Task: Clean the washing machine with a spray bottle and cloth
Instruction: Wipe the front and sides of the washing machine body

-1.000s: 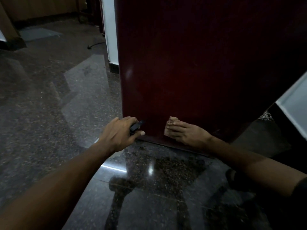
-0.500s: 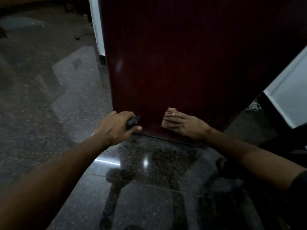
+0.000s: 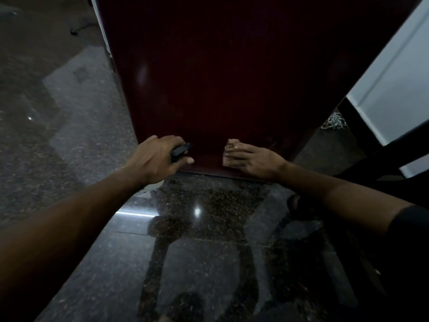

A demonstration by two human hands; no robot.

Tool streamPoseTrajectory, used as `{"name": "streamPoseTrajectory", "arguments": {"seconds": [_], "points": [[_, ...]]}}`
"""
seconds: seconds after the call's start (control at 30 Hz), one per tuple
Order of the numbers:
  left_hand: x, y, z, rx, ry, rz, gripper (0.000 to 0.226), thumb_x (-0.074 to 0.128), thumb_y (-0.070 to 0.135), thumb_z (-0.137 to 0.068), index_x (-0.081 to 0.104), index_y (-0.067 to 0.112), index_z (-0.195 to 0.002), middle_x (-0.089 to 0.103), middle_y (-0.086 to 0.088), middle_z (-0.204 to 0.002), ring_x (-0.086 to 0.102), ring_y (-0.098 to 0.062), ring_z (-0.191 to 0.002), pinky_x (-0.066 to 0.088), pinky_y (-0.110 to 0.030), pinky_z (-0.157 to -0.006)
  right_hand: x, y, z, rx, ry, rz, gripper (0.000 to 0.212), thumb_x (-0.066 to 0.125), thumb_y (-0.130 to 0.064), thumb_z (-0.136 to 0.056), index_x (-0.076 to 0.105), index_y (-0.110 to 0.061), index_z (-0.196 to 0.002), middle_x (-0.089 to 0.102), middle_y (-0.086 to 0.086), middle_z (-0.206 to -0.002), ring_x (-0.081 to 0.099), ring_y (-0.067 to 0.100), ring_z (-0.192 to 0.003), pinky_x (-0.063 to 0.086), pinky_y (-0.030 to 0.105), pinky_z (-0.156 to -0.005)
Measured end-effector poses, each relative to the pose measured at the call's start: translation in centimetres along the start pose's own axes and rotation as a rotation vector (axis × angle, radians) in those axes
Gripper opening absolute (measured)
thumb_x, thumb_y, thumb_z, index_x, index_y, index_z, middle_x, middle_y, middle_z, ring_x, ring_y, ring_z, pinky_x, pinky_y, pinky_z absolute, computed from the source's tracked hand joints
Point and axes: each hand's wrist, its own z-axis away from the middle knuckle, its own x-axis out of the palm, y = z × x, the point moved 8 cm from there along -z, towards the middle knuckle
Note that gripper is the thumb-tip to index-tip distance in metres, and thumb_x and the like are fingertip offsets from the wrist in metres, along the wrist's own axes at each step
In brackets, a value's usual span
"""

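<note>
The washing machine [image 3: 220, 73] shows a dark maroon side panel that fills the upper middle of the head view. My left hand [image 3: 155, 159] grips the spray bottle [image 3: 180, 150]; only its black nozzle head shows, pointed at the panel's lower edge, and the bottle's body is hidden under my hand. My right hand [image 3: 253, 160] presses a small brownish cloth [image 3: 228, 151] against the bottom of the panel, with the cloth mostly covered by my fingers.
A polished dark granite floor [image 3: 197, 240] lies below, with bright reflections. A white wall or door frame [image 3: 390, 89] stands at the right, a patterned cloth [image 3: 334, 120] on the floor beside it. A cable end [image 3: 73, 31] lies far left.
The camera has tilted down and drawn nearer to the panel. Both hands stay at the panel's bottom edge, the left with the bottle, the right on the cloth.
</note>
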Motion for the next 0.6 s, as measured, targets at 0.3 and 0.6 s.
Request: {"name": "streamPoseTrajectory", "arguments": {"seconds": [0.3,0.6], "points": [[1.2,0.1,0.2,-0.001,-0.028,-0.031,0.040,0.074,0.053,-0.097,0.072,0.018,-0.117,0.077,-0.001,-0.107,0.071,-0.029,-0.086,0.034,-0.029,-0.069,-2.6,6.4,5.7,0.348,0.369,-0.080,0.043,0.040,-0.021,-0.109,0.043,-0.016,-0.152,0.018,-0.003,-0.173,0.019,0.022,-0.161,0.018,0.047,-0.129],[4.7,2.1,-1.8,0.007,-0.120,0.102,0.065,0.043,0.076,-0.091,0.070,0.023,-0.118,0.072,0.009,-0.109,0.068,-0.018,-0.086,0.047,-0.039,-0.084,3.1,1.0,7.9,0.469,0.199,-0.122,0.039,0.047,-0.019,-0.103,0.069,-0.014,-0.135,0.069,0.010,-0.138,0.059,0.024,-0.137,0.014,0.041,-0.132]]}}
